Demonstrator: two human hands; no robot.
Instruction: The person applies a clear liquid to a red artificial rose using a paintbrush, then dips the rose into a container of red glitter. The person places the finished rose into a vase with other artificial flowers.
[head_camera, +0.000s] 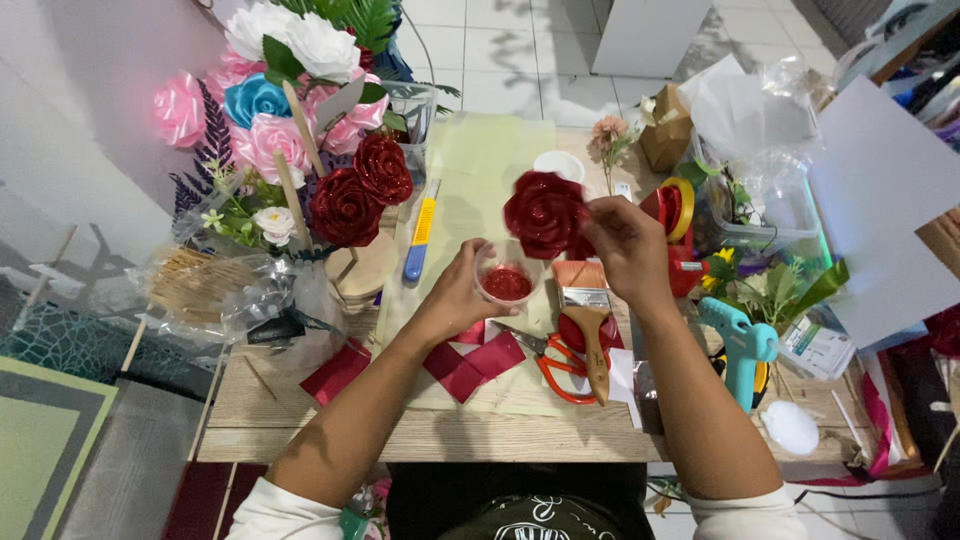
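Observation:
My right hand (625, 245) holds a dark red glittery ribbon rose (545, 212) above the wooden table (430, 435). Just below the rose, my left hand (455, 295) grips a small clear plastic cup (507, 275) with red glitter in its bottom. Under both hands lies a pale green sheet (490, 160). Red ribbon pieces (470, 365) lie on it near my left wrist.
Orange-handled scissors (560, 365) and a wide wooden-handled brush (590, 320) lie beside my right forearm. A teal glue gun (745, 350) is at right. A bouquet of ribbon roses (300, 120) stands at left, with a blue-and-yellow utility knife (420, 235) beside it. Plastic bags and a box crowd the far right.

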